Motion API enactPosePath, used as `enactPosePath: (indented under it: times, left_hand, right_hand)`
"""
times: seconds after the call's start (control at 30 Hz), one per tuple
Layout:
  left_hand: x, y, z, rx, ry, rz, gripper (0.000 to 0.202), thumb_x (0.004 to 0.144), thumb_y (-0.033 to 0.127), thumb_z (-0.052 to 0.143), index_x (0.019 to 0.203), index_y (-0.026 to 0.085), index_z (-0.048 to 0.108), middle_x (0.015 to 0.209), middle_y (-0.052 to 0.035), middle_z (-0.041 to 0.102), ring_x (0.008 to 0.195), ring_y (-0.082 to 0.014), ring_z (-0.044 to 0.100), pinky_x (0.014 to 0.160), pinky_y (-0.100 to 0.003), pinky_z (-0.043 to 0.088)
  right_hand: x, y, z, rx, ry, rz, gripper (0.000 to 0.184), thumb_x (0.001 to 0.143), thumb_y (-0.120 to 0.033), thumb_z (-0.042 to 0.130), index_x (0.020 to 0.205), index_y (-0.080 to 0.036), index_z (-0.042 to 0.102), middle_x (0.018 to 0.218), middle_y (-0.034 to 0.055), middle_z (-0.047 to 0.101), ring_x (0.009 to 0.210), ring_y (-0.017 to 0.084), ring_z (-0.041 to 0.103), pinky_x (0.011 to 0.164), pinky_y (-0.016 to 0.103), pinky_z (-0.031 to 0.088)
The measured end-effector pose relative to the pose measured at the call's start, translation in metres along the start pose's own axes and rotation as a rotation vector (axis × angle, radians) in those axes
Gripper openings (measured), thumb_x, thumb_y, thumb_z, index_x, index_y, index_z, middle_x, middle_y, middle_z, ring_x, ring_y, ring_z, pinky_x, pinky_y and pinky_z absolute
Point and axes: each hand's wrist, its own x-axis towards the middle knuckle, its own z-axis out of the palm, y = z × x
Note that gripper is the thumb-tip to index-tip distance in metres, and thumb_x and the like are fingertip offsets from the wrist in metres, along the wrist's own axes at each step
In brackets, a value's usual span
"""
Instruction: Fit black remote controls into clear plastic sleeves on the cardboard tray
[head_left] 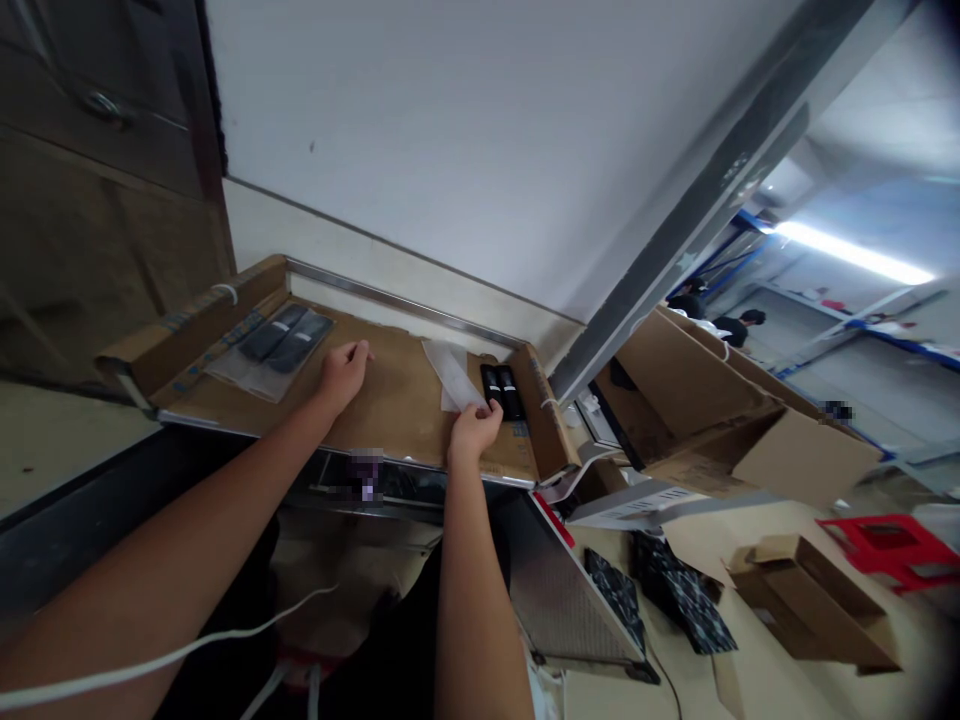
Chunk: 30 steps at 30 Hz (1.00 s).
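Observation:
My right hand (475, 428) pinches the corner of a clear plastic bag (453, 373) that lies on a cardboard-covered work surface (397, 400). Just right of that hand lie two black remote controls (503, 391) side by side. My left hand (343, 372) rests on the cardboard further left, its fingers curled, with nothing visible in it. At the far left of the surface two more black remotes (285, 334) lie on a clear plastic sheet.
A white wall rises behind the surface. Right of it stand open cardboard boxes (720, 400), a small brown box (817, 600), a red plastic stool (892, 545) and dark patterned packets (675, 590). People are far off at the back right. A white cable (172, 655) crosses my lap.

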Motion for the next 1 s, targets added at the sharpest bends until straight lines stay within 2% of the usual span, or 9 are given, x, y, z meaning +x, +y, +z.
enactPosePath:
  times: [0.2,0.33,0.47,0.53,0.63,0.73,0.83,0.93,1.0]
  left_hand:
    - [-0.002,0.004,-0.003,0.032,-0.015,0.005,0.037,0.093,0.042,0.042,0.072,0.02,0.064,0.071,-0.004,0.065,0.075,-0.0223,0.061,0.071,-0.031,0.043]
    - [-0.011,0.009,0.0,0.174,-0.106,0.078,0.037,0.096,0.041,0.039,0.078,0.02,0.064,0.079,-0.0079,0.067,0.08,-0.0247,0.063,0.074,-0.033,0.044]
    - [-0.018,0.017,-0.005,0.502,-0.13,0.341,0.023,0.091,0.029,0.049,0.099,0.017,0.067,0.115,-0.017,0.066,0.112,-0.032,0.057,0.097,-0.042,0.041]
    - [-0.015,0.017,-0.018,0.664,-0.058,0.414,0.033,0.087,0.024,0.054,0.118,0.015,0.063,0.143,-0.02,0.052,0.132,-0.0374,0.044,0.108,-0.05,0.032]
    - [-0.001,0.013,-0.045,0.848,-0.016,0.249,0.045,0.091,0.025,0.052,0.132,0.007,0.053,0.15,-0.0265,0.041,0.135,-0.0438,0.038,0.105,-0.057,0.033]
    - [0.017,0.012,-0.065,0.957,-0.148,0.026,0.043,0.095,0.026,0.047,0.131,0.002,0.051,0.135,-0.0291,0.053,0.125,-0.0427,0.047,0.098,-0.051,0.039]
    - [0.033,0.02,-0.069,0.954,-0.324,-0.141,0.058,0.087,0.033,0.064,0.134,0.003,0.048,0.137,-0.0298,0.052,0.122,-0.0425,0.051,0.093,-0.045,0.043]
    - [0.041,0.03,-0.062,0.745,-0.527,-0.24,0.074,0.061,0.029,0.084,0.124,0.003,0.054,0.112,-0.0214,0.066,0.103,-0.0362,0.062,0.08,-0.035,0.046]
    - [0.039,0.033,-0.057,0.572,-0.579,-0.263,0.061,0.051,0.021,0.085,0.106,0.007,0.062,0.084,-0.0098,0.068,0.086,-0.031,0.064,0.07,-0.031,0.044]
  right_hand:
    - [-0.007,-0.002,-0.004,-0.031,0.071,-0.133,0.056,0.086,-0.018,0.055,0.14,-0.005,0.049,0.132,0.0258,0.055,0.12,0.034,0.059,0.105,0.044,0.047]
    - [-0.014,-0.01,-0.01,-0.075,0.185,-0.198,0.041,0.085,-0.02,0.053,0.125,-0.011,0.055,0.115,0.0231,0.058,0.106,0.035,0.059,0.097,0.046,0.048]
    - [-0.017,-0.014,-0.013,0.019,0.099,-0.16,0.02,0.091,-0.025,0.043,0.106,-0.018,0.054,0.091,0.0115,0.06,0.082,0.028,0.059,0.082,0.039,0.05]
    - [-0.018,-0.015,-0.013,0.059,0.062,-0.177,0.015,0.091,-0.026,0.043,0.098,-0.02,0.054,0.085,0.008,0.059,0.078,0.025,0.058,0.076,0.035,0.049]
    - [-0.02,-0.017,-0.012,0.095,0.026,-0.19,0.012,0.088,-0.026,0.046,0.093,-0.02,0.054,0.075,0.0029,0.054,0.068,0.022,0.053,0.069,0.031,0.047]
    - [-0.022,-0.019,-0.011,0.097,0.008,-0.194,0.011,0.087,-0.026,0.046,0.091,-0.02,0.055,0.069,-0.0007,0.049,0.063,0.021,0.05,0.065,0.03,0.044]
    - [-0.022,-0.019,-0.011,0.097,-0.003,-0.216,0.012,0.085,-0.028,0.048,0.09,-0.02,0.056,0.066,-0.0023,0.047,0.061,0.02,0.049,0.063,0.029,0.042]
    - [-0.023,-0.018,-0.012,0.087,-0.025,-0.241,0.016,0.085,-0.031,0.049,0.09,-0.019,0.058,0.064,-0.0034,0.046,0.06,0.02,0.048,0.062,0.029,0.04]
    - [-0.025,-0.018,-0.012,0.08,-0.066,-0.272,0.019,0.086,-0.035,0.049,0.088,-0.019,0.059,0.063,-0.0039,0.045,0.059,0.019,0.047,0.061,0.029,0.039]
